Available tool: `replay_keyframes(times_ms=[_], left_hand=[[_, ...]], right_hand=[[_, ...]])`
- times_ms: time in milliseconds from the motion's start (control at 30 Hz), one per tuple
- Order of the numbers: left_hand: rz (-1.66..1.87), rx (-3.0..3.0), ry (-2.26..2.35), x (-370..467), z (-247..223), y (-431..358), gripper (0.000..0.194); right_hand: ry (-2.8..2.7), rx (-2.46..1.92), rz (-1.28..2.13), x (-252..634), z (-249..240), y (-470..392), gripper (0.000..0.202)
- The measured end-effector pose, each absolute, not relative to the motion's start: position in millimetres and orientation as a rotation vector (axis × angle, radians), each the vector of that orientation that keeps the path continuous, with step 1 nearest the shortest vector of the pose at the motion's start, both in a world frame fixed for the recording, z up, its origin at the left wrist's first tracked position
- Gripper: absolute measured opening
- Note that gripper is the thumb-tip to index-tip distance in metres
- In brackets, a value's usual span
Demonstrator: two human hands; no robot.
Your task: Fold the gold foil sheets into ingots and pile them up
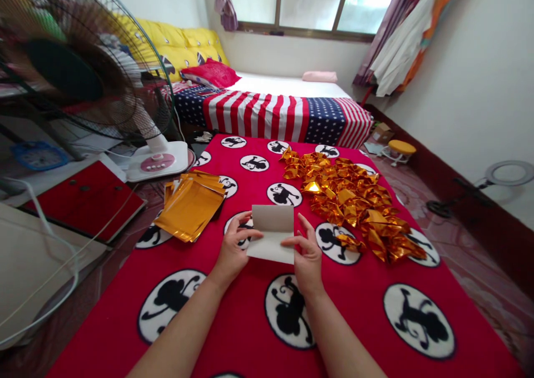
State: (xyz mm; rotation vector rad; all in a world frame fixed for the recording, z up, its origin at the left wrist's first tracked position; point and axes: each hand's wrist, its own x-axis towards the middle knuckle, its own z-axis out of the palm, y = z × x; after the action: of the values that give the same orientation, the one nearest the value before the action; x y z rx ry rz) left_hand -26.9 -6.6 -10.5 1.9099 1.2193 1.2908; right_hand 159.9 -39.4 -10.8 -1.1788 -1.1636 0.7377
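A sheet of paper (273, 219), pale side toward me, is creased across its middle with the far half standing up. My left hand (237, 247) grips its left edge, thumb lying on the pale face and fingers at the back. At the right edge my right hand (307, 251) pinches it in the same way. To the left lies a stack of gold foil sheets (189, 205). On the right is a heap of folded gold foil pieces (346, 192), shiny and crumpled looking. One small foil piece (349, 243) sits apart, nearer my right hand.
A red cloth with monkey prints (233, 317) covers the surface. An electric fan (156, 158) stands at the left, its blades blurred. Beyond is a bed (271, 114) with a striped cover. A yellow stool (400, 147) and a ring light (486, 183) are on the right.
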Motion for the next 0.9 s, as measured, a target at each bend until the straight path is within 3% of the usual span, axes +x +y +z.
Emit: replay_keyframes(times_ms=[200, 333, 433, 600, 767, 900], left_hand=[[1.233, 2.385, 1.384, -32.7, -5.7, -11.9, 0.047], [1.070, 2.505, 1.272, -33.5, -6.4, -11.3, 0.051], [0.990, 2.475, 1.187, -33.8, -7.5, -10.3, 0.053], [0.943, 2.285, 1.112, -42.3, -12.8, -7.6, 0.044], [0.975, 2.064, 1.033, -50.7, -13.2, -1.1, 0.018], [0.986, 2.020, 1.087, -47.1, -8.7, 1.4, 0.020]], right_hand=[[-1.455, -1.340, 0.557, 165.3, -14.6, -39.5, 0.030], [-1.646, -1.395, 0.327, 170.7, -13.9, -41.5, 0.037], [-1.756, -1.352, 0.344, 175.0, -12.5, -43.9, 0.032], [-1.838, -1.326, 0.481, 180.9, -6.8, -47.3, 0.022], [-1.810, -1.342, 0.530, 181.7, 1.0, -47.2, 0.018], [-1.758, -1.397, 0.537, 178.3, 1.7, -44.9, 0.023]])
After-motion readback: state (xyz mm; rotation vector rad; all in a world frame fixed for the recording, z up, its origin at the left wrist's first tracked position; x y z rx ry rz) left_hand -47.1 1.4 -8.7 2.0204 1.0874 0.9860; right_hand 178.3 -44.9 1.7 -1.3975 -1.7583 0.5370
